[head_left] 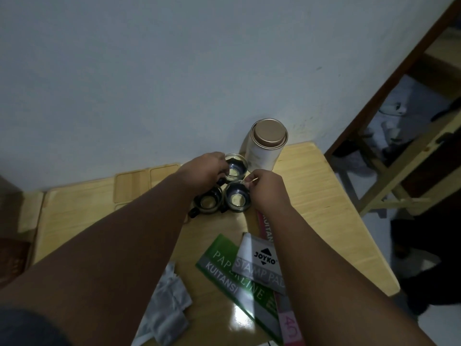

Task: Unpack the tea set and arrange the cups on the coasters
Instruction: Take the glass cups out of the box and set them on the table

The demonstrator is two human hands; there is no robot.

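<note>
Head view, cups: we see three small glass cups clustered at the far middle of the table [311,196]: the far cup [236,166], the near-right cup [237,198] and the near-left cup [208,201], each with a dark holder and handle.
Head view, left hand: the left hand [204,172] reaches to the far cup; its fingers curl about the cup's left side, though we cannot tell how firmly they close.
Head view, right hand: the right hand [267,189] sits at the near-right cup's rim, thumb and forefinger pressed together in a pinch on something pale and thin that we cannot identify.
Head view, coasters: pale wooden coasters [147,182] lie flat to the left of the cups, with nothing on them.
Progress: we judge the cups unpacked but none yet placed on a coaster; that arranging remains.
Head view, surface: a light wood-grain table carries a canister [265,148] with a copper lid, a green receipt book [239,280], a stamp pad [262,263] and grey wrapping [167,303].
Head view, room: a plain pale wall [174,71] stands behind; a wooden frame [399,156] rises at the right in dim light.
</note>
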